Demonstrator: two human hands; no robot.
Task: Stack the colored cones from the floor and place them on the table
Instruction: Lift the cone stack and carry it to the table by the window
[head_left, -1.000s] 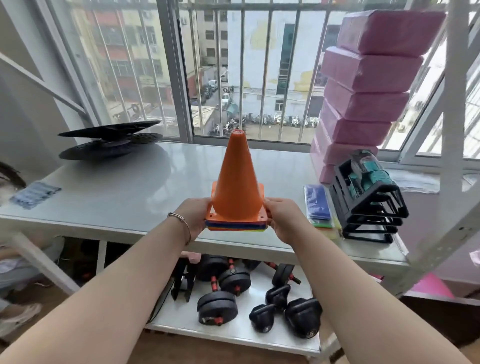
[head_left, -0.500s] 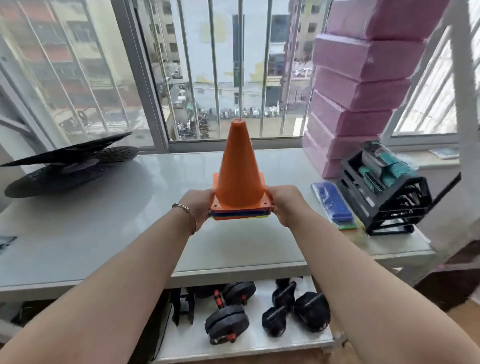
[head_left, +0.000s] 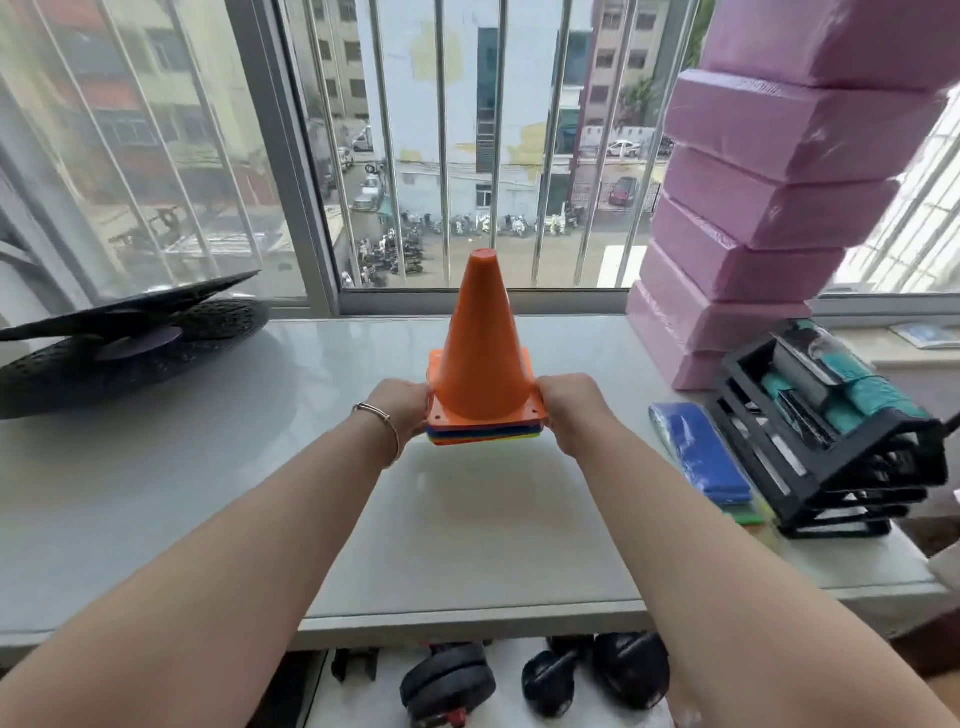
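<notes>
A stack of nested cones (head_left: 480, 353) with an orange cone on top stands upright over the middle of the pale table (head_left: 249, 499). Blue, yellow and other coloured base edges show under the orange base. My left hand (head_left: 402, 405) grips the left side of the stacked bases, a thin bracelet on its wrist. On the right side of the bases my right hand (head_left: 569, 408) holds the stack. I cannot tell whether the bottom base touches the tabletop or hangs just above it.
Black balance discs (head_left: 124, 338) lie at the table's left. Pink foam blocks (head_left: 769, 208) are piled at the right against the barred window. A black rack (head_left: 831, 431) and a blue folded band (head_left: 698, 452) sit right of the cones. Dumbbells (head_left: 540, 680) rest on the shelf below.
I have moved closer to the table, and both hands have carried the cone stack forward from near the front edge to over the middle of the tabletop.
</notes>
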